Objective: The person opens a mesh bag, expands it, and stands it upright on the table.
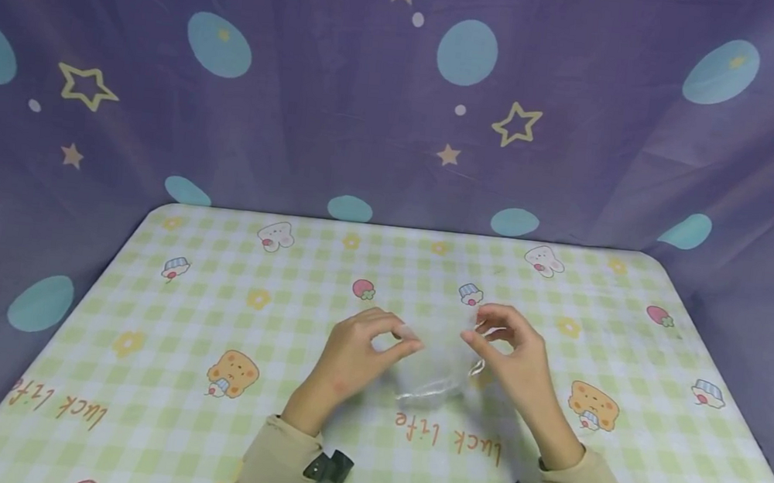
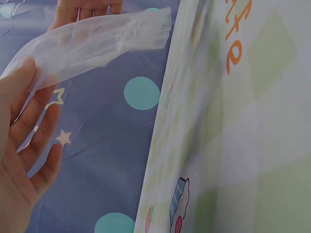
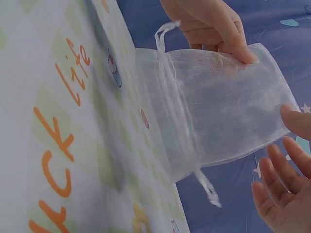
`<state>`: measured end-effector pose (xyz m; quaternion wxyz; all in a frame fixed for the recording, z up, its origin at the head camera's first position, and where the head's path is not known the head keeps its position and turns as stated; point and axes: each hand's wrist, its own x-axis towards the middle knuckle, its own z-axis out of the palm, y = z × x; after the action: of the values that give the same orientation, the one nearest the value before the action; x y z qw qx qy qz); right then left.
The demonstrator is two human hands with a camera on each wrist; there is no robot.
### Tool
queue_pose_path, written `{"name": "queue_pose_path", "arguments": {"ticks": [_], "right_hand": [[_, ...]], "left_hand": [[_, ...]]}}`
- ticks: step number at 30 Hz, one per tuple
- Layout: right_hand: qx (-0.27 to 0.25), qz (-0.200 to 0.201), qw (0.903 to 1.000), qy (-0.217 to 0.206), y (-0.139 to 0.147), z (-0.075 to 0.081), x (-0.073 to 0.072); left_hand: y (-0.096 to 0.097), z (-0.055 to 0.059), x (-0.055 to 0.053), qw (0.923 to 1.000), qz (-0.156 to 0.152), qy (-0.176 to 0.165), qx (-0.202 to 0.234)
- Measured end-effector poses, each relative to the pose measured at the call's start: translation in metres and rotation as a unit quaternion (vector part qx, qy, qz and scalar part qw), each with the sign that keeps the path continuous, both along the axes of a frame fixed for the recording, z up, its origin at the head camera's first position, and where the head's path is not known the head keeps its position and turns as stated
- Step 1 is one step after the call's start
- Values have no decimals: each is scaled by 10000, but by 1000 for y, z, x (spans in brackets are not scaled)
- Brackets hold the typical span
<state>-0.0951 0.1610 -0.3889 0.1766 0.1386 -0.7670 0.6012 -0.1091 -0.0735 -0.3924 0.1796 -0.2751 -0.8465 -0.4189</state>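
A sheer white organza drawstring pouch (image 3: 228, 107) hangs between my two hands, its gathered drawstring end lower, toward the tabletop. In the head view it is a faint see-through patch (image 1: 436, 367). With thumb and fingertips, my left hand (image 1: 365, 340) pinches one upper corner. My right hand (image 1: 514, 355) pinches the opposite upper corner, its other fingers loosely spread in the right wrist view. A white cord loop (image 3: 208, 189) sticks out at each side of the gathered band. No contents show through the mesh.
Under the hands lies a table with a green-and-white checked cloth (image 1: 297, 443) printed with cartoon figures and lettering. A purple curtain (image 1: 342, 128) with stars and teal ovals rises behind the table's back edge. Dark camera straps (image 1: 330, 467) sit at both wrists.
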Motion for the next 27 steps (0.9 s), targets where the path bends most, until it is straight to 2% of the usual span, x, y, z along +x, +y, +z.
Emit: {"name": "queue_pose_path", "arguments": {"ticks": [3, 10, 20, 27], "right_hand": [[9, 33, 9999, -109, 0, 0, 1], [293, -77, 9989, -353, -1, 1, 4], [564, 242, 9954, -733, -5, -1, 7], [569, 310, 9959, -627, -6, -1, 9]], "left_hand": [[0, 1, 1, 9999, -4, -109, -27], [2, 4, 4, 9981, -37, -609, 30], [10, 7, 8, 9977, 152, -615, 251], [11, 8, 10, 9941, -133, -1069, 125]]}}
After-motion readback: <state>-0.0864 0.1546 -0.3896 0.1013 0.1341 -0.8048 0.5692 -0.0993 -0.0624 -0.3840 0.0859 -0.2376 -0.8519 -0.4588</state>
